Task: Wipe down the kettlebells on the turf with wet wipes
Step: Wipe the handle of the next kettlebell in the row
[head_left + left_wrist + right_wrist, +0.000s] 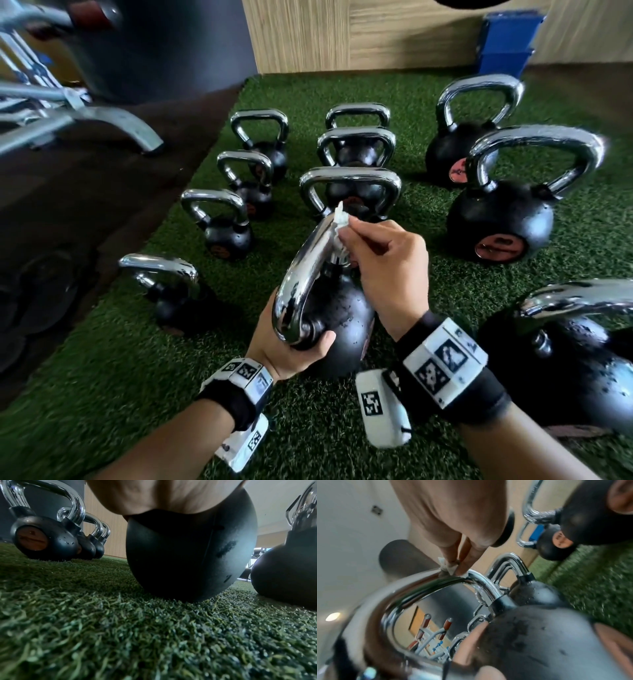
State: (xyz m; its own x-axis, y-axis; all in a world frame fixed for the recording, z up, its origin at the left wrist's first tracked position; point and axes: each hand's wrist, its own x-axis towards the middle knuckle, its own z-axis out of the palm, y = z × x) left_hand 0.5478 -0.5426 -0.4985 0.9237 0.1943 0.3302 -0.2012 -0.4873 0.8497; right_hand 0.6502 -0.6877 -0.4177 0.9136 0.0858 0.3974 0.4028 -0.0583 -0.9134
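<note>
A black kettlebell (346, 329) with a chrome handle (301, 270) stands on the green turf (137, 359) right in front of me. My left hand (298, 346) grips it low down, where the near end of the handle meets the body, thumb across the front. My right hand (346, 228) pinches a small bunched white wet wipe (340, 219) against the far upper bend of the handle. The right wrist view shows the fingertips (462, 563) pressing the wipe (448, 568) onto the chrome handle (428, 585). In the left wrist view the kettlebell's body (188, 554) sits under my palm (163, 497).
Several more kettlebells stand in rows on the turf: small ones at left (226, 236), larger ones at right (500, 222) and one close at near right (568, 359). A wooden wall panel (342, 34) and blue box (507, 41) are behind. A metal equipment frame (102, 120) stands on dark flooring at left.
</note>
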